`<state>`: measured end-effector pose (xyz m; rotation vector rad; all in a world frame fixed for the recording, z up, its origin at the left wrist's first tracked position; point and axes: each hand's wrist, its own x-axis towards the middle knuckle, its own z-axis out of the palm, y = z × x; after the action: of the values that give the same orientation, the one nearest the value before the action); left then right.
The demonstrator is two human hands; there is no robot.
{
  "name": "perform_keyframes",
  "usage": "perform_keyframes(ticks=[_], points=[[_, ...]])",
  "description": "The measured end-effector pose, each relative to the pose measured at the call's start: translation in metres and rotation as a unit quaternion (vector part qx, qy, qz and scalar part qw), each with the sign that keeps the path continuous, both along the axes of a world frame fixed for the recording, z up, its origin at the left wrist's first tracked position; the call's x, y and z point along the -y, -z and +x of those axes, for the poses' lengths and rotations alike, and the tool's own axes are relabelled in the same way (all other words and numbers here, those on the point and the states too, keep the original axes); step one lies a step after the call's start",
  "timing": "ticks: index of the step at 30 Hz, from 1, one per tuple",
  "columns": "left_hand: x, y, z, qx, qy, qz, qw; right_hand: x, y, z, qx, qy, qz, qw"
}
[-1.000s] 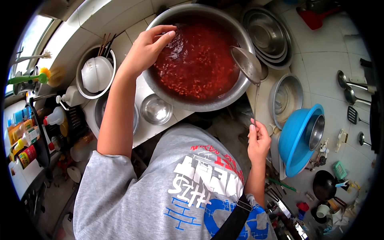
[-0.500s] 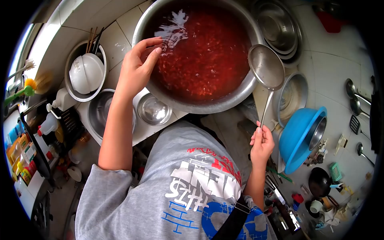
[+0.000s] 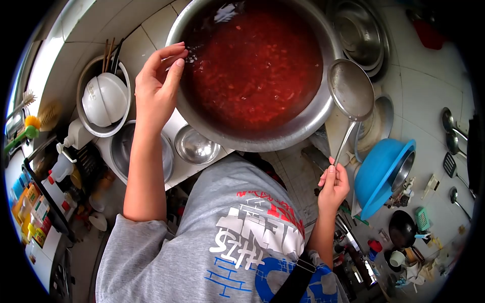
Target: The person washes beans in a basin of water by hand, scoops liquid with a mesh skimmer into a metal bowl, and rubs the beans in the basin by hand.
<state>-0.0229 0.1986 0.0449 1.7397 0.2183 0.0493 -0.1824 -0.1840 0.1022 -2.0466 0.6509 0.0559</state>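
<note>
A large metal basin [image 3: 326, 108] holds red liquid [image 3: 252, 65] with many small pale pieces in it. My left hand [image 3: 156, 83] is over the basin's left rim, fingers bent and thumb apart, with nothing visible between them. Low at the right, my right hand [image 3: 333, 187] grips the end of a metal ladle's thin handle. The round head of the ladle [image 3: 351, 90] is above the basin's right rim, outside the liquid. Whether it touches the rim I cannot tell.
On the left stand a pot [image 3: 80, 108] with white bowls [image 3: 106, 98], a metal bowl [image 3: 118, 156] and a smaller one [image 3: 197, 145]. To the right are stacked metal basins [image 3: 358, 38] and a blue basin [image 3: 369, 182]. Spoons [image 3: 449, 121] and a slotted turner [image 3: 449, 164] hang at far right.
My left hand has shifted left, from over the liquid toward the basin's rim. The ladle's head has moved slightly right and down in view, still in my right hand.
</note>
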Motion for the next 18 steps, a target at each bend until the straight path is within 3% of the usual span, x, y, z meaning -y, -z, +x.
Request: perform_keyframes(ticks=[18], points=[[-0.009, 0.008, 0.002, 0.009, -0.027, -0.044, 0.999, -0.008, -0.003, 0.011, -0.006, -0.012, -0.001, 1.000]])
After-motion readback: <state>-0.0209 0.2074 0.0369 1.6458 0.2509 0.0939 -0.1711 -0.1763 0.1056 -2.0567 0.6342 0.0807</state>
